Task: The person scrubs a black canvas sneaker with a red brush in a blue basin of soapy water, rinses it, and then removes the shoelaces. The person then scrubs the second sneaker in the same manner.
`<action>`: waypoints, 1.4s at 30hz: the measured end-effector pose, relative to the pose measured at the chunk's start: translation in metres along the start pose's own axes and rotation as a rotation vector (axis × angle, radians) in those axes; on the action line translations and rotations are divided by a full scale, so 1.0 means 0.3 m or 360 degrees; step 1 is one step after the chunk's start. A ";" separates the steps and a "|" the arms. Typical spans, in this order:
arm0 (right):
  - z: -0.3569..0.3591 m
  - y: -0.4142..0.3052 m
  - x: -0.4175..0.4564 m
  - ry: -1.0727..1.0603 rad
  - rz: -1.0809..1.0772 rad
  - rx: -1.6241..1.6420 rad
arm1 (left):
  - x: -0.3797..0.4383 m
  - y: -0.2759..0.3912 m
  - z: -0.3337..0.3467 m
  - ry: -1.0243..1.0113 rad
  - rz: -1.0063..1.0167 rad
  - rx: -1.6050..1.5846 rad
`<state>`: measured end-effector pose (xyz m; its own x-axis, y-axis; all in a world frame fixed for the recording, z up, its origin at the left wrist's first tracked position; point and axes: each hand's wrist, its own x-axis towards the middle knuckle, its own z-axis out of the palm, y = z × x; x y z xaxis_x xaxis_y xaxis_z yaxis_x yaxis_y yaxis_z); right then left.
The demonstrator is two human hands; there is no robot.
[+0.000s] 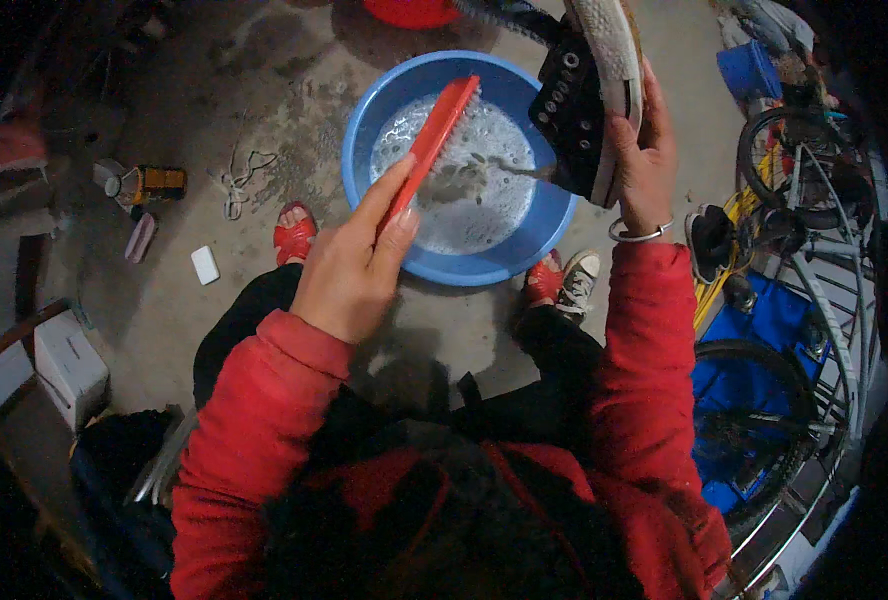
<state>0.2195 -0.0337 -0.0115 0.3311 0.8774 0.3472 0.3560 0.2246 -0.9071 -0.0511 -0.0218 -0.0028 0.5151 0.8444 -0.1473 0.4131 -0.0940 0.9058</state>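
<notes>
My left hand [361, 262] grips the end of a red scrubbing brush [438, 135], its pale bristles facing right, above a blue plastic basin [485, 271]. Sudsy water [481, 202] fills the basin's lower part. Over the basin's right rim, my right hand [645, 161] holds a black canvas high-top sneaker [573, 112] by its white rubber sole [615, 56]. The shoe is tilted with its eyelets facing left, and greyish water runs from it into the suds. Its upper end leaves the frame at the top.
My feet in red sandals [294, 236] flank the basin. A sneaker [579, 285] stands beside the right foot. White laces [238, 184], a white bar [205, 265] and a bottle [160, 184] lie at left. A bicycle [811, 255] and another shoe [710, 244] are at right, a red container [412, 9] beyond.
</notes>
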 end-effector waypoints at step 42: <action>0.129 -0.133 -0.253 0.0173 0.1292 0.1110 | 0.135 0.072 0.173 0.0034 -0.0099 -0.0436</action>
<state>0.1463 -0.0928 -0.0108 0.3324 0.8384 -0.4320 -0.5709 -0.1858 -0.7997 0.0176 -0.0169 -0.0099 0.4778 0.8554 -0.1999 0.2234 0.1017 0.9694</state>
